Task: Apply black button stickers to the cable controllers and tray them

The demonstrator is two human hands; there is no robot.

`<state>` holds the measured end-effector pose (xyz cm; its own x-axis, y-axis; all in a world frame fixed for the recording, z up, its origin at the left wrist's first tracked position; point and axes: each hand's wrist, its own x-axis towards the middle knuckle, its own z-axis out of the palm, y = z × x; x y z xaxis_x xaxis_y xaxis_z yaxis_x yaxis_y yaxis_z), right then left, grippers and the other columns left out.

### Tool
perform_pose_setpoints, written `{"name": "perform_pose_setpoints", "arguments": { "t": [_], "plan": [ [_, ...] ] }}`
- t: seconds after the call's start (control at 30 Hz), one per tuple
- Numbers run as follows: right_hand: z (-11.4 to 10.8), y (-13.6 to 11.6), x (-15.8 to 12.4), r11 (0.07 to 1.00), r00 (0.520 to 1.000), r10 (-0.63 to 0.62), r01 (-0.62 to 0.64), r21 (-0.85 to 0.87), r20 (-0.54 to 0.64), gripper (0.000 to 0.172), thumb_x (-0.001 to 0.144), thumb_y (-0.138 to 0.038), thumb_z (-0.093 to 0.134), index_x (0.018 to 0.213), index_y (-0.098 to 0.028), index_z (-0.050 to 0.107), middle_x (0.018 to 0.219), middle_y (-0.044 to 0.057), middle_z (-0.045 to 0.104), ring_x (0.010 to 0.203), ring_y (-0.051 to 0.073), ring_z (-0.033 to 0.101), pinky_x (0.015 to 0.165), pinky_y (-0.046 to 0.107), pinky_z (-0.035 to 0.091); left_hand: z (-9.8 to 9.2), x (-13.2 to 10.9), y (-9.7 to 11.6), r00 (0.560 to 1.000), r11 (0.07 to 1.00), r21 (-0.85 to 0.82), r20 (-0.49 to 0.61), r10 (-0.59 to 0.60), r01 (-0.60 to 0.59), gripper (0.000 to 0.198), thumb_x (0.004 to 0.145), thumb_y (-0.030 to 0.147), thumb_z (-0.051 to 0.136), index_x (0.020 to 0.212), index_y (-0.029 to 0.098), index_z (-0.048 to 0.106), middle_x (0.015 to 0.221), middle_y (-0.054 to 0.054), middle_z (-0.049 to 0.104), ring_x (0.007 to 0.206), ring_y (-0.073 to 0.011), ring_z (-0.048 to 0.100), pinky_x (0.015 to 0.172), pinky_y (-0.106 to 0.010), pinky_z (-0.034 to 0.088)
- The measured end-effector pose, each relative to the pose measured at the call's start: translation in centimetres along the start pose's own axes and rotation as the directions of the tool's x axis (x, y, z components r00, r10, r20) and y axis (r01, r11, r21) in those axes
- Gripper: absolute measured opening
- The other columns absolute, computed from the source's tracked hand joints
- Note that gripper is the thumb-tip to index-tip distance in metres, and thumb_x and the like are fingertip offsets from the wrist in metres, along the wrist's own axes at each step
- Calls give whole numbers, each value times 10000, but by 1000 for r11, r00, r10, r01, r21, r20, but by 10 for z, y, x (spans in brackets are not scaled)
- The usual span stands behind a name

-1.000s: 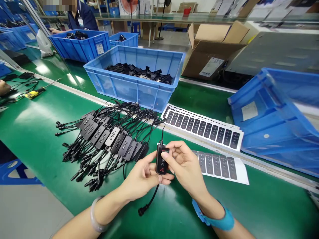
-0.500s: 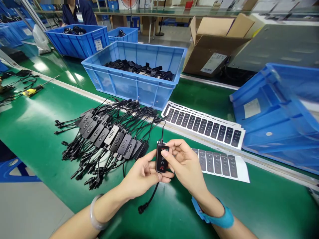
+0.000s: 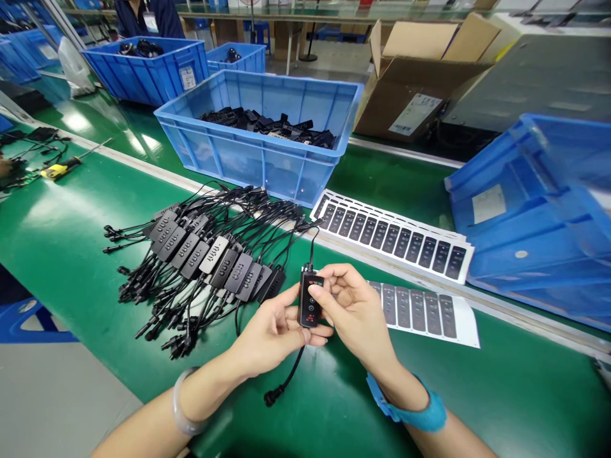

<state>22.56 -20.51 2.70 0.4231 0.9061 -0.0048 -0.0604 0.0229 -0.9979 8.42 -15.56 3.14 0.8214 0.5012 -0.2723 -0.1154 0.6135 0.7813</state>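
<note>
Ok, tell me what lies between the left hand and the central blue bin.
In the head view, corded devices lie heaped on the green table between the left hand and that blue bin.

Under the left hand (image 3: 267, 337) and the right hand (image 3: 358, 318) is a big green table (image 3: 482, 401). A long pale strip (image 3: 131, 161) runs across it, ahead of the left hand and on past the right. Light makes shiny white spots (image 3: 75, 121) on the green, far ahead of the left hand and off to its left. Well left of that hand, past the table's edge, there is smooth grey floor (image 3: 52, 388) and a blue stool (image 3: 13, 318) (only part of it shows). Far ahead of both hands stands another long bench (image 3: 286, 12) with thin legs. A big grey machine (image 3: 539, 79) sits ahead of the right hand, to its right.
</note>
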Motion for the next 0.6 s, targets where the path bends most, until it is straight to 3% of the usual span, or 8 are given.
{"name": "perform_pose_setpoints", "arguments": {
  "t": [0.3, 0.6],
  "plan": [
    [1, -1, 1, 999, 1000, -25, 25, -41, -6, 156, 824, -290, 690, 918, -218, 589, 688, -40, 495, 585, 92, 484, 484, 189, 427, 0, 1, 0, 1000, 1000, 21, -1, 14, -14, 670, 809, 301, 729, 1417, 223, 460, 965, -72, 725, 908, -234, 719, 872, -367, 553],
    [-2, -3, 2, 993, 999, -43, 42, -109, -11, 137, 838, -299, 661, 909, -199, 599, 689, -28, 545, 529, 86, 492, 438, 201, 418, 0, 1, 1, 1000, 998, 58, 11, 13, -14, 725, 793, 353, 744, 1437, 240, 431, 1098, -120, 715, 913, -233, 719, 879, -374, 548]
  ]
}}
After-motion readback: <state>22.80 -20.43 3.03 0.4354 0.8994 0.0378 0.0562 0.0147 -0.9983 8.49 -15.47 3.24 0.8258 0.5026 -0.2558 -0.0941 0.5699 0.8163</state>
